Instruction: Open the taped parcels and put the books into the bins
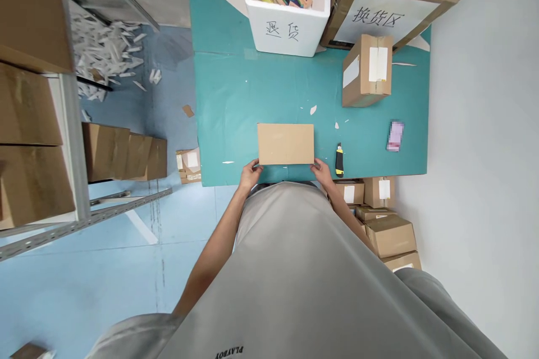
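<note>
A plain brown cardboard box [286, 144] lies near the front edge of the green-topped table [227, 95]. At its near left corner is my left hand [250, 174], fingers closed on the cardboard. My right hand [322, 173] grips the near right corner in the same way. The fingertips under the box are partly hidden. Just right of my right hand, a black and yellow utility knife [339, 160] rests on the table.
Behind stand a white bin [286, 33] holding small packets and a large open carton [383, 14]. A taped parcel [367, 73] and a blurred pink item [395, 135] are at right. Stacked boxes [389, 235] sit below; shelving [71, 123] with cartons is left.
</note>
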The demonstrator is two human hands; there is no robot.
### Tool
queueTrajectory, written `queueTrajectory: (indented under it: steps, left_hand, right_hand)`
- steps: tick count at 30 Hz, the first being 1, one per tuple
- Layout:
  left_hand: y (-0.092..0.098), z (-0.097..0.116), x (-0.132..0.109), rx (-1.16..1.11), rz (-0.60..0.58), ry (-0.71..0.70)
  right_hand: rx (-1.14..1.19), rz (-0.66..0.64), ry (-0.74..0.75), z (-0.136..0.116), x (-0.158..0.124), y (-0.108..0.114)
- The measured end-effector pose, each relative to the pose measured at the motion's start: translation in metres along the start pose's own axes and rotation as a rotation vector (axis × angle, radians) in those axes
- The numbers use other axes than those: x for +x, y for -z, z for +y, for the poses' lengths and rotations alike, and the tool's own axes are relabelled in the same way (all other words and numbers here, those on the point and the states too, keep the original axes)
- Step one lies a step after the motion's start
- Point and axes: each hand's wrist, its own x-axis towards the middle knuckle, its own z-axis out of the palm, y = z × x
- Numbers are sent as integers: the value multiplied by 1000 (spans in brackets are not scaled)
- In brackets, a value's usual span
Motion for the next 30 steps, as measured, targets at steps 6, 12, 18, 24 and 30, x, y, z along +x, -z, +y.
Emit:
queueTrajectory:
  steps: [6,12,18,24,30]
  left_hand:
    - [6,23,3,16,36,-62]
    - [21,67,0,32,157,-296]
    - [18,67,2,24,219,-201]
    - [24,26,6,-103,145,-54]
    - [18,2,4,-2,112,21]
  right_hand:
    - [41,76,53,-20,12,13]
    - [103,178,171,-60,23,25]
    - [46,110,77,-57,31,21]
    - [94,47,-65,-19,20,22]
    - [57,-19,-103,-7,10,10]
